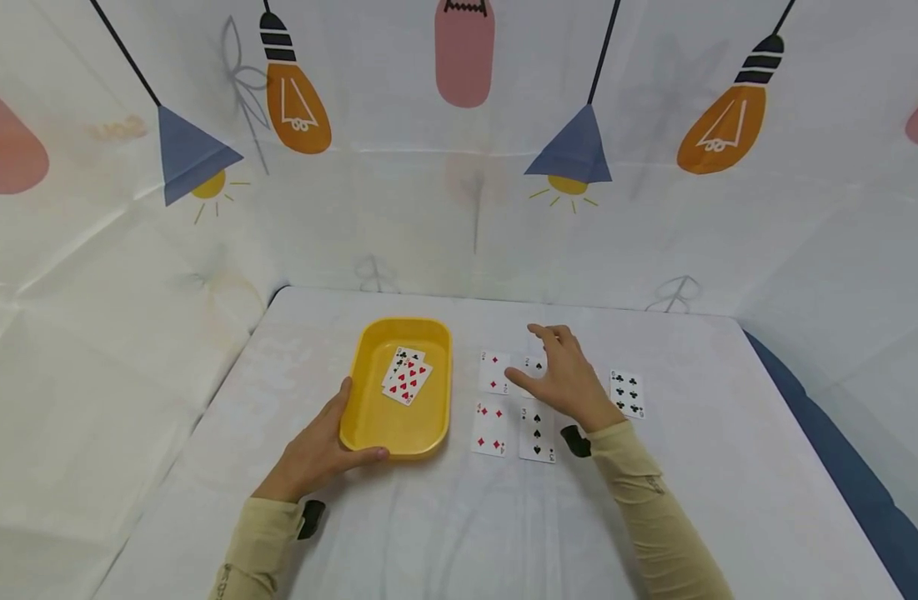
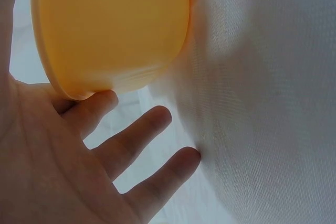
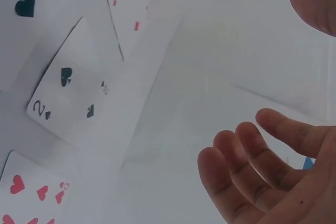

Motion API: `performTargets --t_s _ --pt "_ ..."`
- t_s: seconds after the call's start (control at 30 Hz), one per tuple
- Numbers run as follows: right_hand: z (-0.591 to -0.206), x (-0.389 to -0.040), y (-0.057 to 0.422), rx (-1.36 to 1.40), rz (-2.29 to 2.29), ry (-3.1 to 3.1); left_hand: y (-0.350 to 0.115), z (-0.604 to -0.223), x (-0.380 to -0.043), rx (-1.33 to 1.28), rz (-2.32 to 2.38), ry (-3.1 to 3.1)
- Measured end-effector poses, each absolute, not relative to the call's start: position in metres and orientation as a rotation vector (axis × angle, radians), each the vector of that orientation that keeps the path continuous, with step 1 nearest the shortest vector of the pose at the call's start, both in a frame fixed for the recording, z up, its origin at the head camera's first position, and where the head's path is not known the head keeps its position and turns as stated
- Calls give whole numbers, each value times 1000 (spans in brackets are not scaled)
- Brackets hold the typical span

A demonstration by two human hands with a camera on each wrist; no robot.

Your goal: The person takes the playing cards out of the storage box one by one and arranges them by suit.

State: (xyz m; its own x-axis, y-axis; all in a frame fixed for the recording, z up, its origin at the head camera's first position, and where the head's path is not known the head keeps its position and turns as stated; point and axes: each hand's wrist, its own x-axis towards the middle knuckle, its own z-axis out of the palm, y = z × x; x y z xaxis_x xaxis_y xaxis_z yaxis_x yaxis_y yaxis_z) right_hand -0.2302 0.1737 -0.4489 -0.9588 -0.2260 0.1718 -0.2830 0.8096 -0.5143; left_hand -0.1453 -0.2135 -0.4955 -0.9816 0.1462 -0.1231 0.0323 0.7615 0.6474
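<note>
My left hand (image 1: 313, 446) holds a yellow plastic tray (image 1: 398, 437) at its near left corner, thumb along the near rim and fingers at the left side. In the left wrist view, two of that hand's fingers (image 2: 139, 137) stretch out free of the tray's wall (image 2: 115, 30). Inside the tray a hearts card (image 1: 408, 383) overlaps a black-suited card (image 1: 400, 356). My right hand (image 1: 567, 379) hovers over the cards, thumb and fingers apart with nothing between them. It partly hides the two of spades (image 3: 71, 85). Beyond that lies a hearts card (image 3: 31, 190), hidden in the head view.
Left of the right hand lies the two of diamonds (image 1: 494, 372). Nearer me are the four of diamonds (image 1: 489, 429) and three of spades (image 1: 537, 433). The six of clubs (image 1: 627, 394) lies to the right. A printed cloth (image 1: 398, 208) hangs behind the white-covered table (image 1: 443, 533).
</note>
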Motion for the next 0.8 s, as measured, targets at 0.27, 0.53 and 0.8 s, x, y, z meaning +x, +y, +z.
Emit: performTargets --t_s 0.27,0.53,0.8 --pt "-436 -239 164 427 891 -2859 -213 -496 -145 145 1031 2791" --pt "-426 -245 149 432 965 -2837 -214 -497 -145 169 1051 2798" --pt "-429 -254 126 491 957 -2858 -214 -497 -146 181 1064 2798"
